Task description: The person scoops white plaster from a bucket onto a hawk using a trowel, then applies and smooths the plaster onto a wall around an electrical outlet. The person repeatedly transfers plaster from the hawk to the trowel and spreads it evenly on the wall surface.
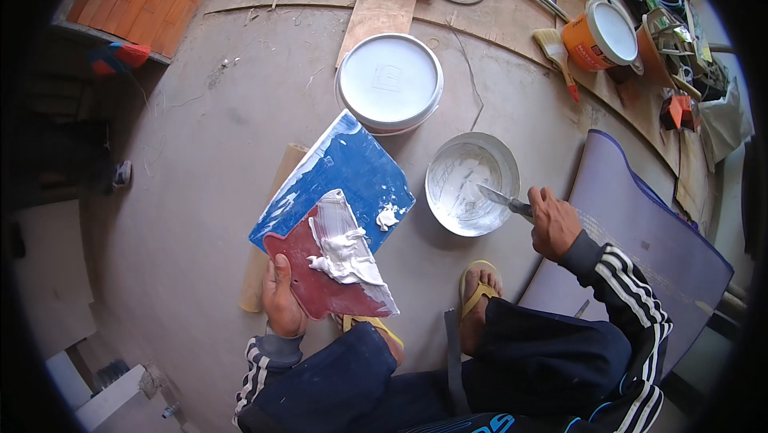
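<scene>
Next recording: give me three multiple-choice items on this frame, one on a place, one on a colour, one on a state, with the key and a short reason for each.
1. Where is the tip of the putty knife held by the right hand?
A. Inside the open metal bowl
B. On the blue board
C. On the orange paint can

2. What colour is the board under the red trowel in the left hand?
A. Green
B. Blue
C. Yellow

3. What state is the white bucket in?
A. Tipped over
B. Open
C. Lidded, upright

Key: 1 A, the blade reaches over the bowl's rim; 2 B, blue shows around the white putty; 3 C, a flat white lid covers it.
</scene>
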Action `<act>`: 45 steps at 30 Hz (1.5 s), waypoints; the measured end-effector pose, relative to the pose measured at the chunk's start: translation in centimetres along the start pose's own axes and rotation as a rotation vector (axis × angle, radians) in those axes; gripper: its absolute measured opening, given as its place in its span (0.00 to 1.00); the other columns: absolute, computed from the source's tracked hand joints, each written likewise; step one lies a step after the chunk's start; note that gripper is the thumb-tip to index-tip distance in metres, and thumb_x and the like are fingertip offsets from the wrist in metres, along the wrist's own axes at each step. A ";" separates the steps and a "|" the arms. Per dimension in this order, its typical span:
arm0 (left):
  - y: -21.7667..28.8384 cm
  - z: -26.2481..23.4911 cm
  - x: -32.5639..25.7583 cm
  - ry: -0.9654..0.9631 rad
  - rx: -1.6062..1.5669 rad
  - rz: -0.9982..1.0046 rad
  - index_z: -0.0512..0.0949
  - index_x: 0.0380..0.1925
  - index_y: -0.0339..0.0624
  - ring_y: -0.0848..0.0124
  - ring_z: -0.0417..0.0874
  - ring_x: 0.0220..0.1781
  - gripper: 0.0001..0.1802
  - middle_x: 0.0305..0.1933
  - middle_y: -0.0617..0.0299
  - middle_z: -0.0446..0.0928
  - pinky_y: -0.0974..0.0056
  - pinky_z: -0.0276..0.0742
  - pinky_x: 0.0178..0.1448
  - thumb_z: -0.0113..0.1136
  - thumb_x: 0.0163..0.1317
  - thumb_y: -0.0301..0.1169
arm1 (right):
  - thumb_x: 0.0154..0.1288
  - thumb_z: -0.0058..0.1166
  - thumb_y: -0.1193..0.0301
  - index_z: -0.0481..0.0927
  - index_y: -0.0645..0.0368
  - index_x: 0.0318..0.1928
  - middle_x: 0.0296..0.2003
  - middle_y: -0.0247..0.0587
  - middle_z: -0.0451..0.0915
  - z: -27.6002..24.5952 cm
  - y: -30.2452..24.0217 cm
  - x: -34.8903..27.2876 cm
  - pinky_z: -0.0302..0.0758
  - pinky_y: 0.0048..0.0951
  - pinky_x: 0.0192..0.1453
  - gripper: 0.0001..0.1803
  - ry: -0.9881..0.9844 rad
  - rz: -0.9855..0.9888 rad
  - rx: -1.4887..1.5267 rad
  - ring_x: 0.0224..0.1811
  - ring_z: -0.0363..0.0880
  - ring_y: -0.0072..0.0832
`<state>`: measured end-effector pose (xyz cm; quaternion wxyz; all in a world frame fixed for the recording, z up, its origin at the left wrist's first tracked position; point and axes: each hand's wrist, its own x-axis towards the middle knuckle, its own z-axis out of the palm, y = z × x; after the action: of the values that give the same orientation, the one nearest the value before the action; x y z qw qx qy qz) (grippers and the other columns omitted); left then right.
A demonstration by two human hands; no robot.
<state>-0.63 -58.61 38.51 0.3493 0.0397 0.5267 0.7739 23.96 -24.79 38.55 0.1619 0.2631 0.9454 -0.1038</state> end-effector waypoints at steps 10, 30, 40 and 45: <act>-0.1 0.1 0.0 0.063 -0.022 -0.029 0.63 0.60 0.35 0.67 0.77 0.55 0.23 0.56 0.55 0.73 0.61 0.74 0.58 0.43 0.74 0.40 | 0.54 0.47 0.78 0.63 0.62 0.47 0.28 0.55 0.73 1.3 -0.6 -2.1 0.72 0.51 0.29 0.18 -0.073 -0.068 0.023 0.25 0.76 0.54; 3.7 -2.2 2.2 -0.116 0.256 -0.120 0.66 0.59 0.34 0.70 0.79 0.51 0.22 0.53 0.56 0.75 0.64 0.75 0.56 0.42 0.74 0.39 | 0.49 0.69 0.68 0.79 0.67 0.38 0.36 0.40 0.76 -13.9 0.0 -1.0 0.73 0.20 0.21 0.19 0.123 0.026 1.065 0.23 0.77 0.20; 4.4 -2.2 4.1 -0.241 0.289 -0.221 0.68 0.57 0.32 0.72 0.77 0.52 0.25 0.54 0.55 0.75 0.67 0.73 0.55 0.45 0.73 0.43 | 0.50 0.69 0.64 0.82 0.68 0.30 0.32 0.41 0.79 -13.9 -6.5 4.5 0.74 0.24 0.30 0.17 -0.042 -0.155 0.789 0.24 0.78 0.26; 4.5 -2.2 4.2 -0.233 0.174 -0.311 0.68 0.57 0.32 0.71 0.78 0.52 0.24 0.54 0.54 0.75 0.66 0.75 0.55 0.44 0.73 0.42 | 0.49 0.69 0.67 0.82 0.68 0.31 0.33 0.41 0.78 -12.8 -7.0 3.4 0.74 0.23 0.27 0.16 0.007 -0.003 0.885 0.24 0.78 0.23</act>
<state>-6.95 -58.76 40.05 0.5184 0.0771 0.5473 0.6526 14.30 -25.46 49.94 0.0303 0.3060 0.8109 -0.4979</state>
